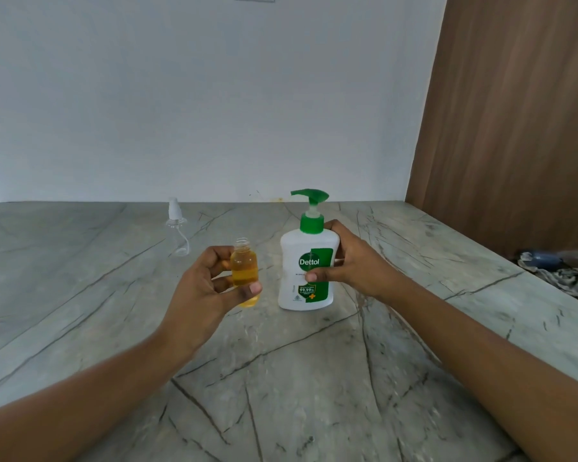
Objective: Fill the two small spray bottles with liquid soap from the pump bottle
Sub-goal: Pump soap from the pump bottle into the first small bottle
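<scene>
My left hand [204, 291] grips a small clear bottle [245, 268] upright above the table; it has no cap and is nearly full of amber liquid. Just to its right stands the white pump bottle [306, 261] with a green pump head and a Dettol label. My right hand [354, 265] holds that bottle around its right side, thumb across the label. A second small spray bottle [177, 228], clear and with its white sprayer on, stands farther back on the left and looks empty.
The grey veined stone table [281, 378] runs to a white wall at the back. A brown wooden panel [514, 128] rises at the right. A patterned cloth with a dark object [561, 271] lies at the table's right edge.
</scene>
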Demonstrator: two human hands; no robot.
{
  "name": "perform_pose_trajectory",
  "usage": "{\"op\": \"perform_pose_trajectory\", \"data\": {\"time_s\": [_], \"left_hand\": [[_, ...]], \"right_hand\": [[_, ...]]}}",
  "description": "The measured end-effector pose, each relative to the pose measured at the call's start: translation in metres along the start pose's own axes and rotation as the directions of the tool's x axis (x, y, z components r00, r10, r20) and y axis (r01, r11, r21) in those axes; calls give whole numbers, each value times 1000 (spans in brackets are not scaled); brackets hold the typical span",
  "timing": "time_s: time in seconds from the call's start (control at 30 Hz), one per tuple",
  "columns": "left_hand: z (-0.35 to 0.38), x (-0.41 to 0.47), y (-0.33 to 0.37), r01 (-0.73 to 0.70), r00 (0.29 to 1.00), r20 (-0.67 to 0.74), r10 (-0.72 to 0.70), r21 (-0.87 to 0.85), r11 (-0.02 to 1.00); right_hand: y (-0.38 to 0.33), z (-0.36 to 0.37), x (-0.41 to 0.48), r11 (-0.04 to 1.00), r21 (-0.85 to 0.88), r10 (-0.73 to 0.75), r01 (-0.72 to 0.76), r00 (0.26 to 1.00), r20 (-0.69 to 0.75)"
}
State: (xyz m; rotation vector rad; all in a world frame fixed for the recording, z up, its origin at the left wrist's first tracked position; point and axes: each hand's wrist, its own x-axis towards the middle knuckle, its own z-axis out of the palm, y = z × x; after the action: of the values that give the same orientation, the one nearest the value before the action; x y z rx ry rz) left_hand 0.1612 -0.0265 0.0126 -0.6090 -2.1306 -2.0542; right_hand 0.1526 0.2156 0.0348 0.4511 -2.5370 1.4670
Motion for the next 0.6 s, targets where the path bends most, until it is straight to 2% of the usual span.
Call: {"op": "perform_pose_trajectory", "data": {"time_s": [0.13,0.27,0.33,0.4,0.47,0.53,0.6], "left_hand": [[0,0,-5,11,1000,8,-11,32,999],[-2,-1,-9,33,999,2,-33,58,998],[-5,-2,-11,44,999,1,-45,60,997],[-4,-2,-13,49,999,15,-50,63,997],[-1,-2,-14,52,998,36,-55,77,996],[-1,-2,-15,59,997,46,-63,95,994],[0,0,-14,63,997,45,-68,95,993]], "right_hand": [[6,-1,7,999,31,9,-9,1000,-16],[4,-10,3,998,10,53,-55,993,102],[5,-23,0,995,-19,104,-103,991,80],[11,-42,-5,983,-118,137,-144,989,-64],[23,-60,-10,913,-355,139,-202,971,-195],[34,-69,-10,815,-516,180,-264,962,-206],[44,-71,-7,781,-567,219,-263,965,-146]]}}
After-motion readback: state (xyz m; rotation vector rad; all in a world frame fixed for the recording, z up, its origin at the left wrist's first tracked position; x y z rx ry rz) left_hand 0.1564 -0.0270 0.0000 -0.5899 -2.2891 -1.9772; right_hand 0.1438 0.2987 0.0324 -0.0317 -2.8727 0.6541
